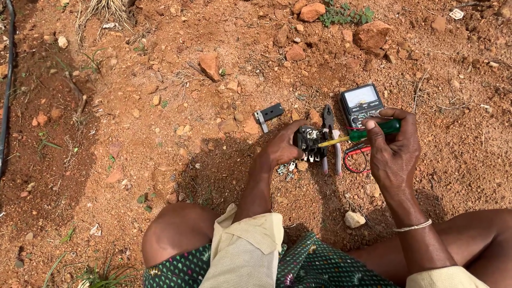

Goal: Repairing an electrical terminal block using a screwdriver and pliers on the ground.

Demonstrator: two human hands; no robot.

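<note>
My left hand (280,146) grips a small black electrical part (310,142) with metal terminals, held down on the red soil. My right hand (393,144) holds a green-handled screwdriver (368,133) whose yellow shaft and tip point left into the black part. Just behind the part lie pliers (329,136) with pale handles, and a dark analog multimeter (361,104) with red and black leads (354,157) sits on the ground by my right hand. A few small screws (285,169) lie under my left hand.
A black cover piece with a metal clip (268,114) lies on the soil to the left. Reddish stones (372,34) are scattered about, one pale stone (354,219) near my knee. A black hose (6,85) runs along the left edge. My bent knees fill the bottom.
</note>
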